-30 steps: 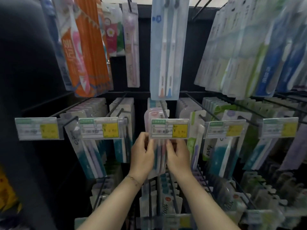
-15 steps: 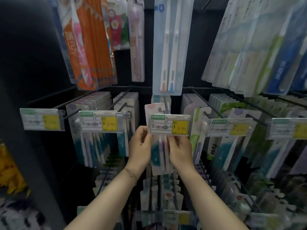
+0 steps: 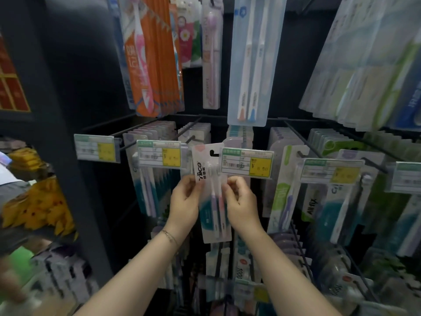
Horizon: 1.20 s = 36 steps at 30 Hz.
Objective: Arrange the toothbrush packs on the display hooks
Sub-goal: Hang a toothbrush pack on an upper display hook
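Toothbrush pack (image 3: pixel 213 201) pinched at mid-height between left hand (image 3: pixel 185 202) at 9 o'clock and right hand (image 3: pixel 242 201) at 3 o'clock, tilted slightly left, hang-hole level with price tag (image 3: pixel 247 163), presumably for threading onto the hook behind it.

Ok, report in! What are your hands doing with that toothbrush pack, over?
Left hand and right hand both gripping toothbrush pack. Pack tilted, at hook level. Price tag overlaps its right edge.
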Motion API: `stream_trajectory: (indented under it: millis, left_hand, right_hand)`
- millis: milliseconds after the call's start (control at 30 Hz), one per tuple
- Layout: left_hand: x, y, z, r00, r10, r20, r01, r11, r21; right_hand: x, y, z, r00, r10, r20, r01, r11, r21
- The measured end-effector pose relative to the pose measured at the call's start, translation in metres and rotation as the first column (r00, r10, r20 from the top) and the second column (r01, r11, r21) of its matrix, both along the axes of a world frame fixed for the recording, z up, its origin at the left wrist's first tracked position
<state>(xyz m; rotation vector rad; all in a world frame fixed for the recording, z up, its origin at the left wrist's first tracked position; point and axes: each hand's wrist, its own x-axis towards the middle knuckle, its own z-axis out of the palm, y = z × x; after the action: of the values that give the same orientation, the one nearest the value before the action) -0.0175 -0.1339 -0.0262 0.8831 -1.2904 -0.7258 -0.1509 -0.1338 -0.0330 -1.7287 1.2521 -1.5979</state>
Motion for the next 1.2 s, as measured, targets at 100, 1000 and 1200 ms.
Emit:
stream_trajectory:
  millis: [100, 1000, 1200]
  left_hand:
    - [0.010, 0.010, 0.000, 1.000, 0.029, 0.012, -0.029, 1.000, -0.013]
    - [0.140, -0.003, -0.028, 0.992, 0.125, -0.016, -0.122, 0.985, 0.121]
    - [0.152, -0.010, -0.013, 0.986, 0.114, -0.120, -0.103, 0.990, 0.099]
  right_hand:
    - [0.009, 0.002, -0.003, 0.999, 0.038, -0.029, -0.038, 0.999, -0.011]
    - [0.139, -0.015, -0.007, 0.955, 0.162, -0.247, -0.152, 0.987, 0.060]
    - [0.153, -0.021, 0.018, 0.937, 0.141, -0.318, -0.155, 0.988, -0.018]
